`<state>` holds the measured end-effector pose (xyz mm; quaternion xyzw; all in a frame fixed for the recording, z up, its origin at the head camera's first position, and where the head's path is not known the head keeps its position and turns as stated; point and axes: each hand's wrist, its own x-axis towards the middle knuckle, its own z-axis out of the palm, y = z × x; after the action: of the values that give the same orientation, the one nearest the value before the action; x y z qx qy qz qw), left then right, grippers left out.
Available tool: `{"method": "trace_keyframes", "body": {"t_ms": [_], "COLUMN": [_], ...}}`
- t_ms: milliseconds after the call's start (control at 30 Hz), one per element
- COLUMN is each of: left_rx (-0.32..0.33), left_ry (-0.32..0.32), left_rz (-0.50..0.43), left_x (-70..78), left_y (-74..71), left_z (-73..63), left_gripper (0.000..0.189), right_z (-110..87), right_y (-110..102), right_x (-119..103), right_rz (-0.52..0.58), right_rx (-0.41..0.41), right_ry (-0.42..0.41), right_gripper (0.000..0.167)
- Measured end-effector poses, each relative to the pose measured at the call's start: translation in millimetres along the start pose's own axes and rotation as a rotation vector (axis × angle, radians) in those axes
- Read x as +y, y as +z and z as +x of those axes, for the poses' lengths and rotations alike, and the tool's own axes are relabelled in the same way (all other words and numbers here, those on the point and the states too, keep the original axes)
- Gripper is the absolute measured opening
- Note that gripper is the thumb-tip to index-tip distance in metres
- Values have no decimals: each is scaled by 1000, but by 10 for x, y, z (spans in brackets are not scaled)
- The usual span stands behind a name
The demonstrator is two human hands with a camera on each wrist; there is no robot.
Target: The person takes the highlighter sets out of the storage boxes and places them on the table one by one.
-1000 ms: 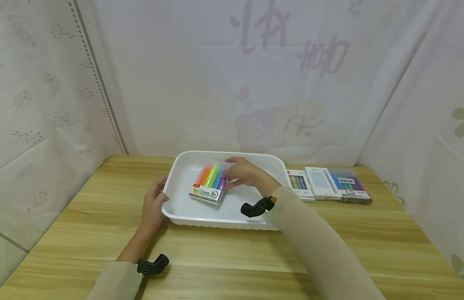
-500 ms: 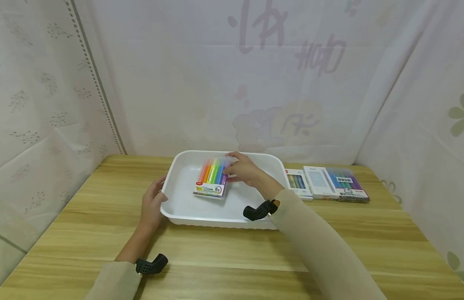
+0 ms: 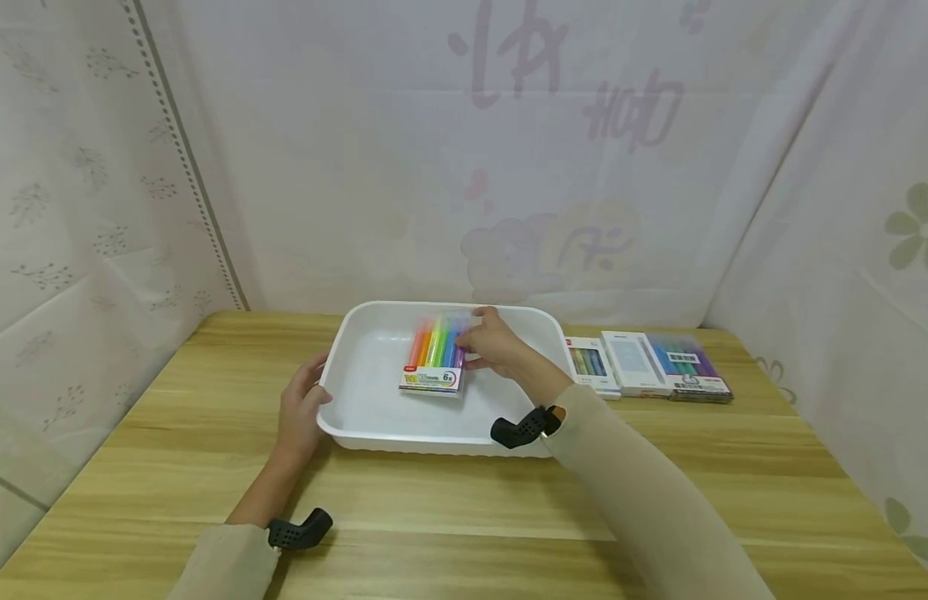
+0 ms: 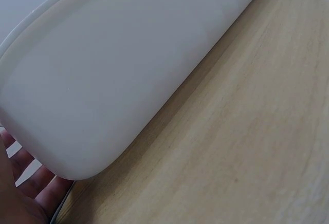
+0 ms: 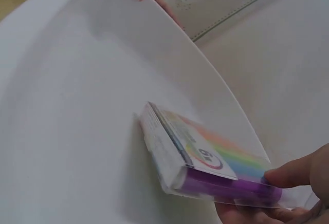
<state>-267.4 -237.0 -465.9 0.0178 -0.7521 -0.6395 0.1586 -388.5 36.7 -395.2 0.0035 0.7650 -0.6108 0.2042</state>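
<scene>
A clear pack of rainbow-coloured markers [image 3: 436, 358] with a white label is inside the white plastic tray [image 3: 388, 423]. My right hand [image 3: 497, 343] pinches the pack by its right side. In the right wrist view, the thumb [image 5: 293, 175] presses on top near a purple marker [image 5: 221, 185], with other fingers underneath. My left hand [image 3: 300, 408] grips the tray's left side, thumb over the rim and fingers along the outer wall. Those fingers [image 4: 38, 183] show beside the tray's corner in the left wrist view. Whether the pack touches the tray floor I cannot tell.
Right of the tray, three packs lie side by side on the wooden table [image 3: 433, 517]: a white box with coloured sticks in its window [image 3: 593, 367], a white box with a pale panel [image 3: 636, 364], and a clear pack of coloured pens [image 3: 689, 367]. Printed cloth [image 3: 373, 167] hangs behind.
My right hand has moved the marker pack to the right within the tray and turned it from slanted to nearly straight. My left hand keeps its hold on the tray. The view has shifted slightly.
</scene>
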Motion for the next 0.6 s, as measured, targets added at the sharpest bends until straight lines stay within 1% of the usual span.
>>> {"method": "trace_keyframes", "body": {"t_ms": [67, 167, 333, 500, 600], "left_rx": [-4, -6, -8, -11, -10], "left_ry": [-3, -6, -5, -5, -7], "left_rz": [1, 3, -10, -6, 1], "left_x": [5, 7, 5, 13, 21], "left_y": [-2, -1, 2, -3, 0], "left_z": [-5, -8, 1, -12, -20], "left_gripper": [62, 62, 63, 63, 63], "right_z": [-10, -44, -107, -130, -134], "right_y": [-14, -46, -100, -132, -151], "right_x": [7, 17, 5, 6, 22], "right_rz": [2, -4, -52, -97, -108], "right_rx": [16, 45, 100, 121, 120], "right_ry": [-8, -49, -120, -115, -118], "right_gripper": [75, 71, 66, 67, 74]}}
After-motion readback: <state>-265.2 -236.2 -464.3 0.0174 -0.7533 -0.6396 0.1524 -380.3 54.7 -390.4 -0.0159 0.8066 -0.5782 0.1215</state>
